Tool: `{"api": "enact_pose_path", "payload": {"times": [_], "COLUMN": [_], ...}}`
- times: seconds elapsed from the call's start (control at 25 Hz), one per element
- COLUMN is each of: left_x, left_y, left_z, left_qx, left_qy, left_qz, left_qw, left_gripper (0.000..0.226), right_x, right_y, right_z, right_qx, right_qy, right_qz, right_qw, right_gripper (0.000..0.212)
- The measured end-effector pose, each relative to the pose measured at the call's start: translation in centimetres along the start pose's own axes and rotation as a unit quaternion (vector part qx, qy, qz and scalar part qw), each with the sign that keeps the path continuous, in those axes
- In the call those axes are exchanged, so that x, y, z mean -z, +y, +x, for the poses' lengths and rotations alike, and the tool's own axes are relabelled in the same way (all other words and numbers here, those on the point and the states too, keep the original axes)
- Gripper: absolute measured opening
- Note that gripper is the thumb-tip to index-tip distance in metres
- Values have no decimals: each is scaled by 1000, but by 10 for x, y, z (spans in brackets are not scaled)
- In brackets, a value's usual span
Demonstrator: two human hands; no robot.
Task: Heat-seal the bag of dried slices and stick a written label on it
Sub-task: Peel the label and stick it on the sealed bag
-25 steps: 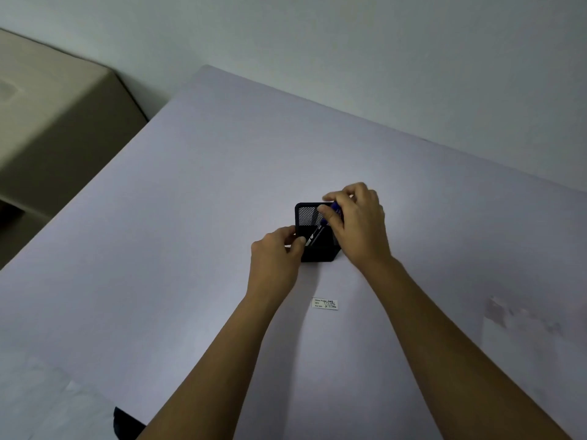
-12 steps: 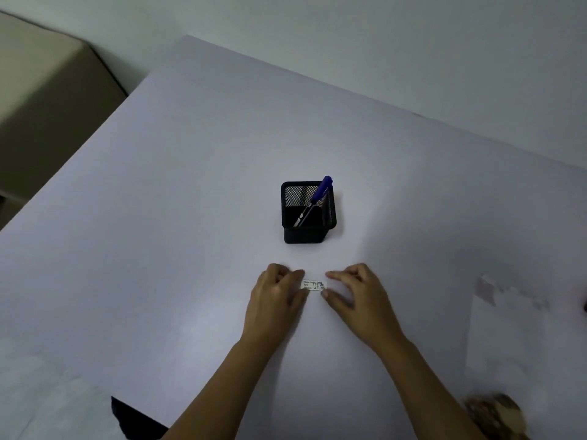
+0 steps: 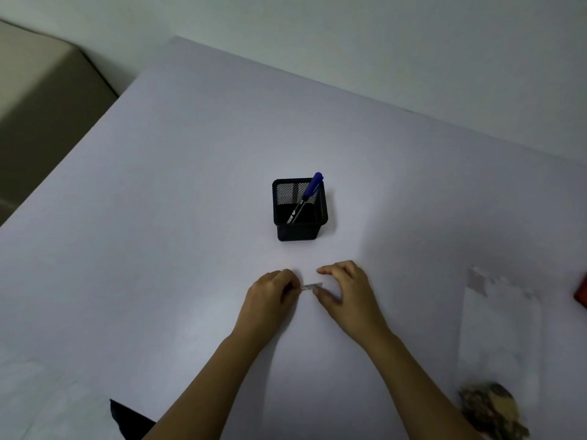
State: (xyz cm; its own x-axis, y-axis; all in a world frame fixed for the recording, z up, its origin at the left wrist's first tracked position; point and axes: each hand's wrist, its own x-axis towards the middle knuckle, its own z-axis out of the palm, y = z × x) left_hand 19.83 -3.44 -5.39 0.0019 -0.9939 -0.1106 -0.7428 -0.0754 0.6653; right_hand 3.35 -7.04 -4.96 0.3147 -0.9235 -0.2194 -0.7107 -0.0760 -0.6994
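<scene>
The small written label (image 3: 313, 286) is down at the white table (image 3: 190, 217) between both hands, on the near side of a black mesh pot (image 3: 298, 230) with a blue pen (image 3: 313, 187) in it. The left hand (image 3: 271, 295) pinches its left end. The right hand (image 3: 347, 295) has its thumb against the right end; whether it grips, I cannot tell. The clear bag (image 3: 498, 328) of dried slices (image 3: 490, 411) lies well off to the right

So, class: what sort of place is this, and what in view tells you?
Probably a plain indoor desk set up for small packing work: a mesh pen holder with a blue pen, a small label, and a clear bag of dried slices.
</scene>
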Motion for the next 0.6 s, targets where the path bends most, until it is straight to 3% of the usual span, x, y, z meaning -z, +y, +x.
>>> {"api": "enact_pose_path", "payload": {"times": [0.2, 0.4, 0.6], "left_x": [25, 38, 39], "left_y": [5, 13, 21], "left_z": [-1, -5, -9], "left_qx": [97, 140, 130], "left_qy": [-34, 26, 106], "left_qz": [-132, -208, -217], "left_qw": [986, 968, 962], "left_gripper": [6, 12, 24], "right_x": [6, 8, 11], "right_y": [-15, -38, -49], "right_z": [-4, -4, -3], "right_qx": [-82, -139, -134], "right_qy": [-14, 9, 28], "right_qz": [198, 332, 344], "right_qw": [977, 933, 929], "right_gripper": [11, 3, 8]}}
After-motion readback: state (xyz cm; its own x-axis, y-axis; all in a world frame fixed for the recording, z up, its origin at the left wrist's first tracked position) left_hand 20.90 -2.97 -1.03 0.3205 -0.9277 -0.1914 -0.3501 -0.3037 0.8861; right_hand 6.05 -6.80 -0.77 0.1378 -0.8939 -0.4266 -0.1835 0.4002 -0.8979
